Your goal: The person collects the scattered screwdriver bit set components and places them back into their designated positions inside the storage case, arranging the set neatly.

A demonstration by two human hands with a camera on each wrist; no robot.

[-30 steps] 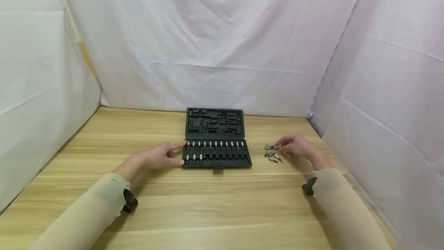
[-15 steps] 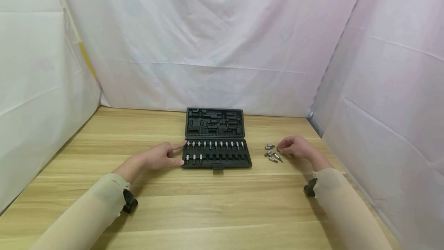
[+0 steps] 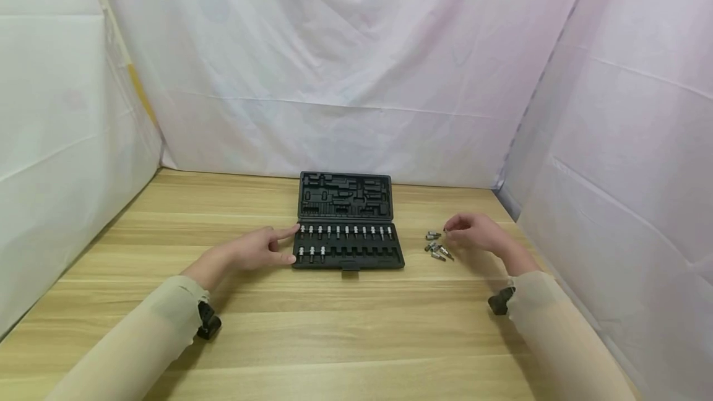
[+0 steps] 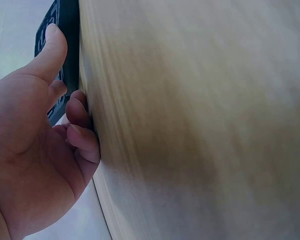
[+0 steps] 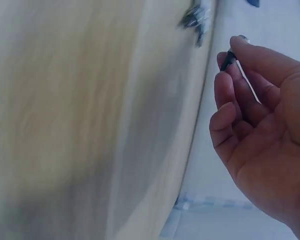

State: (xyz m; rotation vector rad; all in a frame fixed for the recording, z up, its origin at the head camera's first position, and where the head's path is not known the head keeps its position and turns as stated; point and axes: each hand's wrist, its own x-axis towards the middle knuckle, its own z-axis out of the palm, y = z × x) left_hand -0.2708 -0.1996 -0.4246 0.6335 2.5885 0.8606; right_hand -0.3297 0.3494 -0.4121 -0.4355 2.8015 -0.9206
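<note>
Our right grip [image 3: 475, 232] pinches a metal bit [image 5: 228, 61] above the desk [image 3: 356, 327], near the loose bits [image 3: 438, 256]. Our left grip [image 3: 258, 250], thumb and forefinger spread apart, touches the left edge of the black case [image 3: 356, 243].

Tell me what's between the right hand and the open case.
Loose metal bits, then bare tabletop up to the case; the head view shows this.
</note>
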